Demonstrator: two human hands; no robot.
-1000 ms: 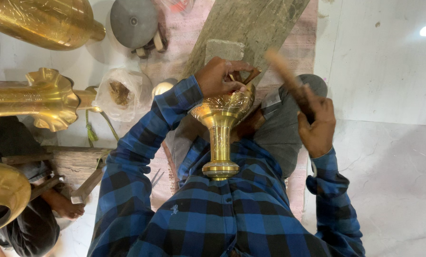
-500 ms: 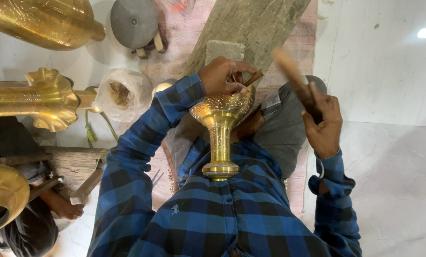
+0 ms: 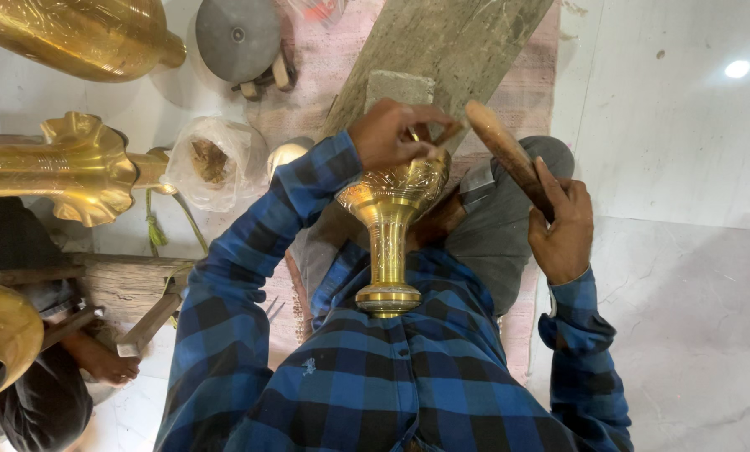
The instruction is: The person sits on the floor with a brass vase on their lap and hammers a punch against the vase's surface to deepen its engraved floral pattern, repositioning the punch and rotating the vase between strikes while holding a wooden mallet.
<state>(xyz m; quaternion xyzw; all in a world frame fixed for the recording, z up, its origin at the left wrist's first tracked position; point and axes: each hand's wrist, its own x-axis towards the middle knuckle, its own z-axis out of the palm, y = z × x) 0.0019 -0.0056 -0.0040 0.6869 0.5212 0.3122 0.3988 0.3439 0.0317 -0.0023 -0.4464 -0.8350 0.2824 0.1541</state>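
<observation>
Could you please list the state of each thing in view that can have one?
Left hand: gripping a small tool on the goblet's bowl.
Right hand: closed around the wooden mallet, which is raised.
Brass goblet: braced against the chest, bowl away from the body.
Plastic bag: open.
Brass vase: lying on its side.

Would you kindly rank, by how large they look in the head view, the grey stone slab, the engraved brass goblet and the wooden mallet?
Largest to smallest:
1. Grey stone slab, running out of frame.
2. Engraved brass goblet, under the left hand.
3. Wooden mallet, in the right hand.
The goblet lies nearer the camera, so its lead over the mallet is unsure.
</observation>
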